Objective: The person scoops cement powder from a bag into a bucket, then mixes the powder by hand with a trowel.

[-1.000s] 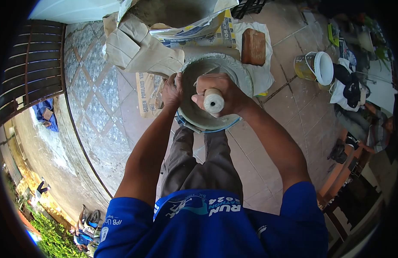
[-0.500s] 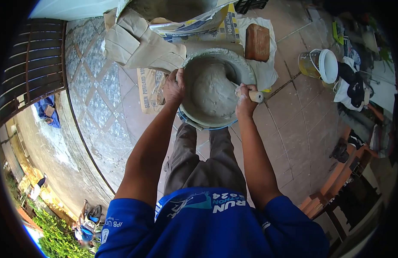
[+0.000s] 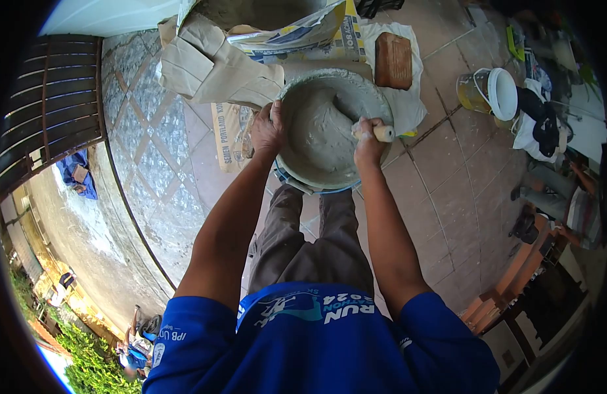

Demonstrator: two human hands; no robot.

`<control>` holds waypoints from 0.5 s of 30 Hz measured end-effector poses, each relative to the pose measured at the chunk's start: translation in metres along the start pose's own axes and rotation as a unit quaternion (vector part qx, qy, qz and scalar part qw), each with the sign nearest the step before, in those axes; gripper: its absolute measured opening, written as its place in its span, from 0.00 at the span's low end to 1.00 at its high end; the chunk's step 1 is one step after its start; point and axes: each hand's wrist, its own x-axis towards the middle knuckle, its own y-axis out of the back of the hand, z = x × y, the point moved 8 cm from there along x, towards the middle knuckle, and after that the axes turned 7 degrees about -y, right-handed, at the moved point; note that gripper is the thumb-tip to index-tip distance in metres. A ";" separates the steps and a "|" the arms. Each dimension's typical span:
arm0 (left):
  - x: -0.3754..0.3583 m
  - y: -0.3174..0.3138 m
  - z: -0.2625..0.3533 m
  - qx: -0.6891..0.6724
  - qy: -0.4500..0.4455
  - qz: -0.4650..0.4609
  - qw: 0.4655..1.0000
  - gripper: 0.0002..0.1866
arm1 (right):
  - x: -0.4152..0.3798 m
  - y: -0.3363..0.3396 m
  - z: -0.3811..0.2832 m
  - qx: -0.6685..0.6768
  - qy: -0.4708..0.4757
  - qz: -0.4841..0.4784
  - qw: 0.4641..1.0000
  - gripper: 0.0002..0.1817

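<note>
A round bucket (image 3: 383, 98) stands in front of my legs, with wet grey cement mortar (image 3: 320, 141) inside. My left hand (image 3: 268, 128) grips its left rim, fingers closed over the edge. Inside the right part of the bucket, my right hand (image 3: 367, 141) is wrapped round the pale wooden handle of a trowel (image 3: 383, 134). The trowel's blade is sunk in the mortar and mostly hidden.
Behind the bucket lie an opened cement sack (image 3: 346, 36) and brown paper (image 3: 211, 69). A reddish brick (image 3: 393, 61) rests on a white sheet. To the right is a white-rimmed pail (image 3: 500, 94). Another person (image 3: 553, 190) is at the far right; others are at lower left.
My right hand has shifted slightly left and up with the trowel, over the bucket. The mortar's surface has a new swirl. My left hand stays on the rim.
</note>
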 end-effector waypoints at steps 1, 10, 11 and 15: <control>0.005 0.000 -0.001 -0.004 -0.008 -0.001 1.000 0.35 | -0.011 0.003 -0.001 0.014 -0.011 0.001 1.000 0.10; 0.001 -0.005 -0.002 -0.018 -0.002 -0.025 1.000 0.36 | -0.029 -0.028 -0.175 0.022 0.090 -0.088 0.992 0.10; 0.001 -0.003 -0.001 -0.017 0.000 -0.030 0.999 0.35 | -0.020 -0.027 -0.162 0.018 0.111 -0.060 0.992 0.09; 0.006 -0.004 -0.008 0.000 -0.009 -0.003 1.000 0.35 | -0.006 -0.014 -0.007 0.002 0.054 0.003 0.999 0.11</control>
